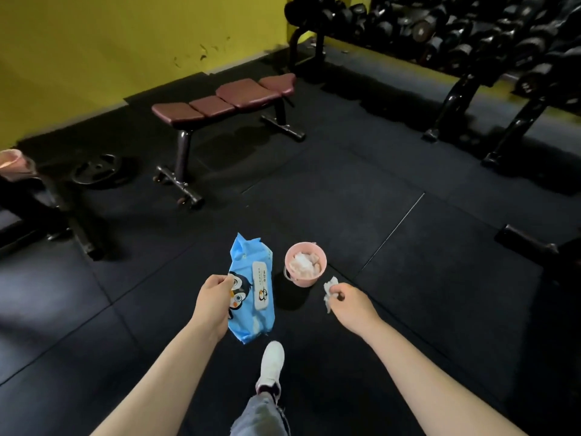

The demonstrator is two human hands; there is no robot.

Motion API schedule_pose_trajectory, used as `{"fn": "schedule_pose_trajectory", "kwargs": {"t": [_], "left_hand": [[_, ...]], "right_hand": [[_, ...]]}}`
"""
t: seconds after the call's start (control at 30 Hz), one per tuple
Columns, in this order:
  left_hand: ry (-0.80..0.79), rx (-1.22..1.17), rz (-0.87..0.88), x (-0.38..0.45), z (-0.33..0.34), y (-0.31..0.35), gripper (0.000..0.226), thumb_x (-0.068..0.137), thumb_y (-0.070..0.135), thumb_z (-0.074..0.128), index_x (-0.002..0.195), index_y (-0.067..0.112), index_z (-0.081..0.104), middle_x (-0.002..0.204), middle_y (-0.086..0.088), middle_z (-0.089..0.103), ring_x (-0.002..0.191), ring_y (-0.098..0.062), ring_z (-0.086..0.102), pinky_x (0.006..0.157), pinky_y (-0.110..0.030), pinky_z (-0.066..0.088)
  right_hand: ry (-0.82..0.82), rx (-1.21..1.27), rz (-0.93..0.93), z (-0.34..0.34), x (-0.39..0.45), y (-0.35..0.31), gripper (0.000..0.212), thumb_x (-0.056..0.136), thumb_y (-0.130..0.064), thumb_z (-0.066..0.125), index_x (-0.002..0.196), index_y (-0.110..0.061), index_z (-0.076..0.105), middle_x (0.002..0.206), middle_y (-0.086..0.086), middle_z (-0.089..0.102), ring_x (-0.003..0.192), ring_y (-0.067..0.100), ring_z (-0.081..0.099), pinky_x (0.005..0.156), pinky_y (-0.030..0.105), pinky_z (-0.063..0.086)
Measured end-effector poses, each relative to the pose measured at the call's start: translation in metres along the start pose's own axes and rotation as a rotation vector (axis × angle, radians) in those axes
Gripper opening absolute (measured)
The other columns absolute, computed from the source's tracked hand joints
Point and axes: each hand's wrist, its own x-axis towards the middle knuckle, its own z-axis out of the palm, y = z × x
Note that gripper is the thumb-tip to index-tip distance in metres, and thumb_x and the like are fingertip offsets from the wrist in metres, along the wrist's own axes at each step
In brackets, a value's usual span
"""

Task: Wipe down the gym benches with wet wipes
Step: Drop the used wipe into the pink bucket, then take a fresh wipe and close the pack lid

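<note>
One wipes pack (pixel 251 287) — upright in left hand (pixel 215 297).

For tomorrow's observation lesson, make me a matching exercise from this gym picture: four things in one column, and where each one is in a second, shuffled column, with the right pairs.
Things:
1. wipes pack
2. crumpled wipe
3. pink bucket
4. maroon bench

Places:
A. standing on the floor mat, used wipes inside
B. held in the right hand
C. near the yellow wall
D. held in the left hand

Pairs: 1-D, 2-B, 3-A, 4-C
</note>
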Motion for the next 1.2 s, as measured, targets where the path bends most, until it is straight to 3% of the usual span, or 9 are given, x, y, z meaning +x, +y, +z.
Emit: {"fn": "schedule_pose_trajectory", "kwargs": {"t": [0.1, 0.23, 0.4, 0.53, 0.73, 0.83, 0.93, 1.07, 1.2], "left_hand": [[-0.045, 0.042, -0.021, 0.051, 0.023, 0.033, 0.014, 0.099, 0.017, 0.052, 0.103, 0.005, 0.057, 0.100, -0.017, 0.071, 0.089, -0.031, 0.071, 0.074, -0.045, 0.060], [-0.069, 0.109, -0.026, 0.116, 0.049, 0.084, 0.015, 0.100, 0.019, 0.051, 0.103, 0.006, 0.057, 0.102, -0.017, 0.070, 0.093, -0.032, 0.070, 0.082, -0.051, 0.059], [-0.074, 0.179, -0.022, 0.183, 0.080, 0.130, 0.015, 0.099, 0.020, 0.051, 0.102, 0.006, 0.056, 0.099, -0.015, 0.070, 0.090, -0.030, 0.071, 0.079, -0.049, 0.060], [-0.104, 0.221, -0.035, 0.222, 0.100, 0.156, 0.014, 0.098, 0.019, 0.052, 0.101, 0.006, 0.056, 0.098, -0.016, 0.070, 0.089, -0.031, 0.071, 0.079, -0.050, 0.060], [-0.207, 0.271, -0.065, 0.237, 0.135, 0.180, 0.019, 0.093, 0.018, 0.055, 0.103, 0.002, 0.055, 0.104, -0.023, 0.069, 0.100, -0.040, 0.068, 0.082, -0.055, 0.056], [-0.284, 0.285, -0.067, 0.232, 0.155, 0.190, 0.023, 0.090, 0.019, 0.057, 0.104, 0.000, 0.055, 0.106, -0.025, 0.068, 0.090, -0.034, 0.069, 0.083, -0.053, 0.057], [-0.370, 0.308, -0.056, 0.221, 0.178, 0.194, 0.018, 0.093, 0.017, 0.057, 0.102, 0.002, 0.057, 0.103, -0.022, 0.070, 0.085, -0.030, 0.069, 0.080, -0.050, 0.058], [-0.462, 0.335, -0.046, 0.201, 0.210, 0.190, 0.021, 0.095, 0.016, 0.055, 0.106, -0.002, 0.057, 0.103, -0.023, 0.070, 0.082, -0.028, 0.068, 0.077, -0.045, 0.057], [-0.565, 0.395, -0.035, 0.176, 0.240, 0.185, 0.018, 0.096, 0.014, 0.053, 0.105, -0.001, 0.058, 0.092, -0.018, 0.069, 0.071, -0.022, 0.067, 0.058, -0.033, 0.056]], "right_hand": [[0.029, -0.004, 0.028, -0.009, 0.059, -0.016, 0.031, 0.097, -0.027, 0.048, 0.126, -0.022, 0.057, 0.111, -0.005, 0.057, 0.086, 0.010, 0.051, 0.061, 0.018, 0.038], [0.049, -0.001, 0.090, -0.016, 0.147, -0.042, 0.030, 0.097, -0.028, 0.043, 0.121, -0.019, 0.059, 0.112, 0.000, 0.064, 0.088, 0.015, 0.055, 0.065, 0.024, 0.040], [0.008, 0.043, 0.162, -0.033, 0.244, -0.071, 0.042, 0.095, -0.020, 0.044, 0.136, -0.026, 0.049, 0.132, 0.004, 0.056, 0.112, 0.022, 0.056, 0.077, 0.028, 0.043], [-0.003, 0.107, 0.166, -0.038, 0.288, -0.088, 0.039, 0.093, -0.020, 0.046, 0.131, -0.025, 0.053, 0.133, 0.000, 0.056, 0.118, 0.020, 0.053, 0.085, 0.027, 0.043], [0.063, 0.180, 0.124, -0.053, 0.283, -0.104, 0.032, 0.094, -0.024, 0.049, 0.125, -0.025, 0.058, 0.124, -0.007, 0.061, 0.110, 0.011, 0.056, 0.085, 0.025, 0.044], [0.118, 0.211, 0.101, -0.065, 0.267, -0.112, 0.027, 0.095, -0.026, 0.051, 0.120, -0.027, 0.060, 0.118, -0.012, 0.062, 0.109, 0.007, 0.057, 0.089, 0.024, 0.046], [0.164, 0.256, 0.089, -0.074, 0.248, -0.117, 0.023, 0.097, -0.027, 0.052, 0.118, -0.028, 0.060, 0.116, -0.015, 0.062, 0.104, 0.002, 0.056, 0.082, 0.017, 0.042], [0.233, 0.302, 0.111, -0.085, 0.225, -0.117, 0.035, 0.095, -0.040, 0.057, 0.127, -0.028, 0.052, 0.121, -0.013, 0.060, 0.103, 0.002, 0.057, 0.080, 0.018, 0.047], [0.341, 0.337, 0.138, -0.097, 0.202, -0.103, 0.053, 0.087, -0.051, 0.063, 0.133, -0.032, 0.044, 0.123, -0.013, 0.058, 0.105, 0.005, 0.057, 0.085, 0.024, 0.050]]}}
